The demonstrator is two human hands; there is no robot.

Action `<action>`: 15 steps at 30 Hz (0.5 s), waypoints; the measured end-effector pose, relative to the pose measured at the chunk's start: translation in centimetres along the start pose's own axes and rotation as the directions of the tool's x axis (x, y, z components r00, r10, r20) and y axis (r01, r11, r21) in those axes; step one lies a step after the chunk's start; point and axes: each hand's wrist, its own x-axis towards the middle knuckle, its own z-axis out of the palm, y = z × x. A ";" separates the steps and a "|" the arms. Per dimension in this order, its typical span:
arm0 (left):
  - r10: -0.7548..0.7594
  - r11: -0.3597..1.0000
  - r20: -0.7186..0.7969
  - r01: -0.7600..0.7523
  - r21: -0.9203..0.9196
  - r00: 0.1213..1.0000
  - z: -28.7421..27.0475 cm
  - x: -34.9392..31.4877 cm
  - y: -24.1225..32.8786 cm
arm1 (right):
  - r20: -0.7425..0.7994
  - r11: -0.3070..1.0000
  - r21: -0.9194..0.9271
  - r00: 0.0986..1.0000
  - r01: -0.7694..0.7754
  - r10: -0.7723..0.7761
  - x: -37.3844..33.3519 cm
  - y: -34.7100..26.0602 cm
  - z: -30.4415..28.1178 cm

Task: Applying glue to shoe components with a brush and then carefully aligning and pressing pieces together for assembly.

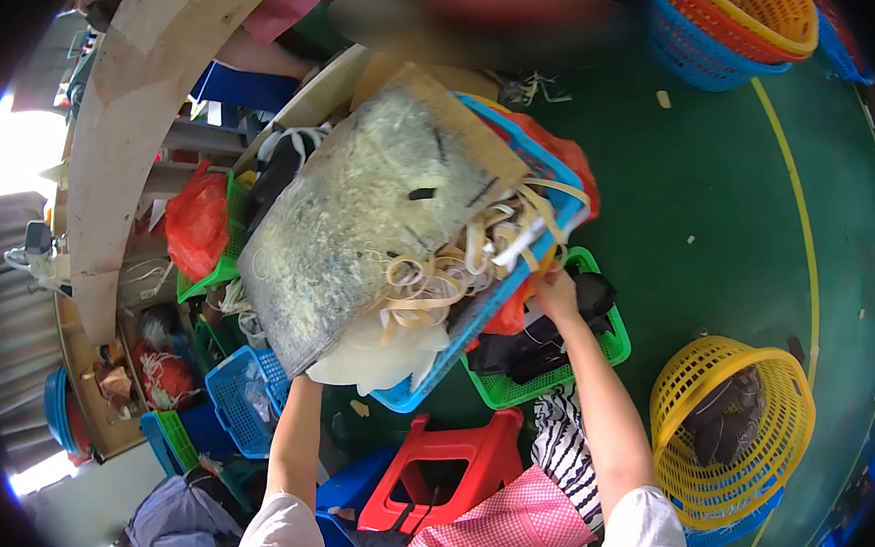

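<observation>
Near the centre of the frame, our right hand (pixel 556 293) has its grip closed on the rim of the blue basket (pixel 485 319). A mottled grey board (pixel 357 193) covers much of the basket, with curled beige strips (pixel 424 298) beside it. Our left forearm (pixel 295 435) reaches the board's bottom corner, where the hand is mostly hidden, so we cannot tell its grip. We see a red stool (pixel 487 459) below centre and a yellow basket (pixel 681 469) at lower right.
</observation>
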 end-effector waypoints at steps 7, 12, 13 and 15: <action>-0.035 0.998 0.203 0.024 0.057 0.979 3.0 -0.2 -3.2 | -0.113 0.929 0.282 0.970 0.241 -0.217 2.8 3.9 -4.4; -0.071 0.997 0.338 0.061 0.041 0.938 9.4 -0.1 -10.8 | -0.094 0.764 0.589 0.962 0.262 -0.257 8.5 7.9 -17.7; -0.071 0.997 0.361 0.058 0.048 0.930 10.4 0.5 -11.3 | 0.009 0.771 0.595 0.957 0.229 -0.291 9.8 8.1 -20.5; -0.092 0.995 0.395 0.073 0.063 0.914 12.7 1.9 -12.2 | 0.216 0.571 0.820 0.946 -0.042 -0.241 11.2 8.4 -21.3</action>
